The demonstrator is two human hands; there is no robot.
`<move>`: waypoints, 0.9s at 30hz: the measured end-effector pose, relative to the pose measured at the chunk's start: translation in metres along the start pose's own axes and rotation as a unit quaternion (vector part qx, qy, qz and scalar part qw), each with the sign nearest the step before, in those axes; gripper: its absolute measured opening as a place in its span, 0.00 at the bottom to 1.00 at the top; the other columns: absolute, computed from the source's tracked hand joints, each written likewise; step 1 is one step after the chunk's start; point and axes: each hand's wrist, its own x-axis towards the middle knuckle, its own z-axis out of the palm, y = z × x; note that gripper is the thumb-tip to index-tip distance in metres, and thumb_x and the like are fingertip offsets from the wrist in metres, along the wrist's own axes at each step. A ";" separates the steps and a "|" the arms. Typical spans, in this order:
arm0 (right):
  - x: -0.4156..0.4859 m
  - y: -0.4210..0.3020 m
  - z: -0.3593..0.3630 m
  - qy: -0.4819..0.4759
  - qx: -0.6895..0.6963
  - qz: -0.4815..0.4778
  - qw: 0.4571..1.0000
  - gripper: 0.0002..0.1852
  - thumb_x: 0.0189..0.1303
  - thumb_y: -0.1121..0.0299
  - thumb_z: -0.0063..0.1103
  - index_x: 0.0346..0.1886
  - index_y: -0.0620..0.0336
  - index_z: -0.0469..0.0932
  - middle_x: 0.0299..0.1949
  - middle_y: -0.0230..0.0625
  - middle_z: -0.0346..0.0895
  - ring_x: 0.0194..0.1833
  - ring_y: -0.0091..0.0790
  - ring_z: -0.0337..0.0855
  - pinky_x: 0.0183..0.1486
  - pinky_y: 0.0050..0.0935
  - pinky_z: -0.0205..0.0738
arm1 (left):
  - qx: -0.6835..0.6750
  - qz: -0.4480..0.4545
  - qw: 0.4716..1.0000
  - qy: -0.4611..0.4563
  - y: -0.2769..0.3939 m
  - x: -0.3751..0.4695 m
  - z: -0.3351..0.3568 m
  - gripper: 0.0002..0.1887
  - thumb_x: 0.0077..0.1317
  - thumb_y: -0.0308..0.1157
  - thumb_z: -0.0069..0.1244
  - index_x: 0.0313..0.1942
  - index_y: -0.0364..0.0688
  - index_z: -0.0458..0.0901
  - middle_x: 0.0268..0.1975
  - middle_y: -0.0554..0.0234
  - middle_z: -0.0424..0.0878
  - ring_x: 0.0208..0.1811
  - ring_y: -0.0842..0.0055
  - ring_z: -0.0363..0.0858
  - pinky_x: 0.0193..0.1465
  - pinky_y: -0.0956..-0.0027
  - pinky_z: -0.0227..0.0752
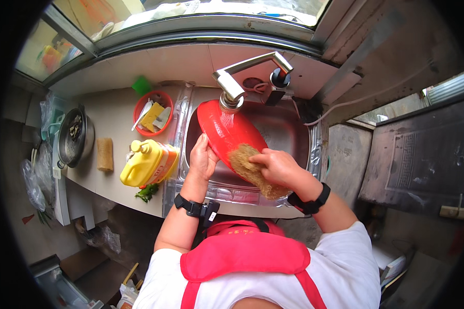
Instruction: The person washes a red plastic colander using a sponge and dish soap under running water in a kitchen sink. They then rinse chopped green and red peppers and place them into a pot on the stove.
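Observation:
A red basin (pixel 232 129) is tilted over the stainless steel sink (pixel 282 127), its smooth outer side facing up under the faucet (pixel 232 89). My left hand (pixel 203 159) grips the basin's left rim. Pressed against its lower right part is a brown loofah scrubber (pixel 255 170), which my right hand (pixel 276 165) holds from above. Water seems to run over the red surface just below the faucet. The basin hides much of the sink's left side.
Left of the sink stand a yellow detergent jug (pixel 149 162) and a red bowl (pixel 153 133) holding a yellow sponge (pixel 152 117). Green leaves (pixel 147 192) lie near the counter edge. Farther left are another loofah piece (pixel 105 154) and a metal pot (pixel 86 135).

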 end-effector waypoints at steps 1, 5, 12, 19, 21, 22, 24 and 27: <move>-0.002 0.001 -0.002 0.033 0.029 -0.046 0.998 0.19 0.48 0.74 0.53 0.46 0.50 0.79 0.34 0.43 0.73 0.37 0.49 0.77 0.39 0.42 0.73 | 0.010 -0.009 1.000 0.003 0.000 -0.002 0.000 0.16 0.73 0.38 0.30 0.55 0.41 0.65 0.56 0.57 0.72 0.56 0.66 0.74 0.55 0.57 0.72; 0.026 -0.004 0.000 0.127 0.036 -0.101 0.986 0.19 0.50 0.73 0.53 0.49 0.53 0.76 0.34 0.45 0.73 0.36 0.51 0.77 0.39 0.41 0.72 | 0.069 -0.057 0.995 -0.038 -0.021 -0.018 0.013 0.18 0.73 0.39 0.30 0.58 0.42 0.63 0.54 0.58 0.74 0.53 0.67 0.76 0.49 0.57 0.75; 0.028 0.023 0.000 0.080 0.062 -0.022 0.995 0.20 0.50 0.72 0.52 0.49 0.50 0.76 0.37 0.44 0.75 0.42 0.48 0.76 0.45 0.40 0.71 | 0.019 -0.042 0.998 -0.035 -0.007 -0.012 -0.002 0.17 0.72 0.35 0.32 0.56 0.37 0.65 0.56 0.54 0.72 0.55 0.65 0.74 0.55 0.59 0.72; 0.026 0.017 -0.013 0.152 -0.085 -0.147 0.974 0.20 0.48 0.73 0.57 0.48 0.44 0.78 0.35 0.38 0.71 0.32 0.43 0.76 0.32 0.40 0.68 | 0.138 -0.067 0.986 -0.069 -0.016 -0.016 0.007 0.22 0.60 0.27 0.48 0.55 0.37 0.64 0.50 0.57 0.76 0.49 0.70 0.78 0.47 0.67 0.76; 0.042 0.016 -0.032 0.157 -0.146 -0.110 0.970 0.20 0.47 0.74 0.56 0.47 0.45 0.78 0.33 0.39 0.71 0.31 0.44 0.76 0.32 0.40 0.69 | 0.186 -0.038 0.977 -0.094 -0.026 -0.031 0.021 0.27 0.57 0.26 0.52 0.56 0.38 0.63 0.49 0.58 0.76 0.48 0.71 0.78 0.48 0.67 0.76; 0.047 0.016 -0.041 0.196 -0.127 -0.063 0.970 0.19 0.46 0.74 0.57 0.45 0.45 0.79 0.32 0.40 0.71 0.31 0.44 0.77 0.32 0.40 0.69 | 0.207 -0.055 0.972 -0.100 -0.033 -0.040 0.027 0.33 0.52 0.24 0.56 0.59 0.37 0.60 0.54 0.57 0.74 0.51 0.69 0.77 0.52 0.67 0.73; 0.045 0.012 -0.052 0.226 -0.097 -0.008 0.969 0.17 0.43 0.74 0.59 0.40 0.46 0.80 0.29 0.42 0.70 0.31 0.45 0.78 0.33 0.39 0.71 | 0.209 -0.022 0.969 -0.131 -0.033 -0.045 0.032 0.34 0.50 0.20 0.55 0.59 0.38 0.60 0.54 0.59 0.73 0.53 0.70 0.74 0.54 0.67 0.71; 0.021 -0.004 -0.046 0.088 -0.100 -0.121 0.984 0.18 0.42 0.69 0.63 0.41 0.43 0.81 0.29 0.42 0.70 0.28 0.47 0.77 0.31 0.40 0.72 | 0.148 -0.009 0.981 -0.122 -0.027 -0.042 0.026 0.34 0.50 0.19 0.55 0.58 0.39 0.61 0.52 0.60 0.74 0.54 0.70 0.73 0.57 0.66 0.70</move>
